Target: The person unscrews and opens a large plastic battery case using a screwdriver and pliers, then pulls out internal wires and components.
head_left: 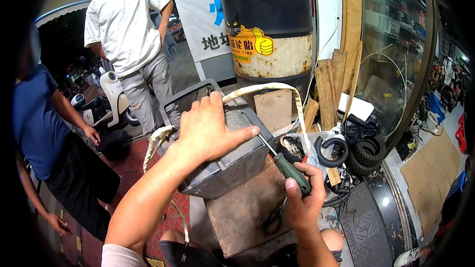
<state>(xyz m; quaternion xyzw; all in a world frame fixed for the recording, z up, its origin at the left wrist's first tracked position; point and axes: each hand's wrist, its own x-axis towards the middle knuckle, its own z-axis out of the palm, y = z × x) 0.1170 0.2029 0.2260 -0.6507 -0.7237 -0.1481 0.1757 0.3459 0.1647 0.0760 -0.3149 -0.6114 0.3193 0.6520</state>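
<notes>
My left hand point(208, 131) lies flat on top of a dark grey box-shaped battery case point(230, 168), pressing it down, fingers over its upper edge. A cream webbing strap point(262, 88) loops over the case. My right hand point(302, 200) grips the green handle of a screwdriver point(289, 168); its shaft runs up-left with the tip at the case's right top edge. The case rests tilted on a rusty metal stand point(242, 217).
A large black and rusty white drum point(269, 24) stands behind. Wooden planks point(336, 79) lean at the right, small tyres point(358, 151) below them. Two people stand at the left, one in a white shirt point(126, 24), one in blue point(34, 113), by a white scooter point(111, 99).
</notes>
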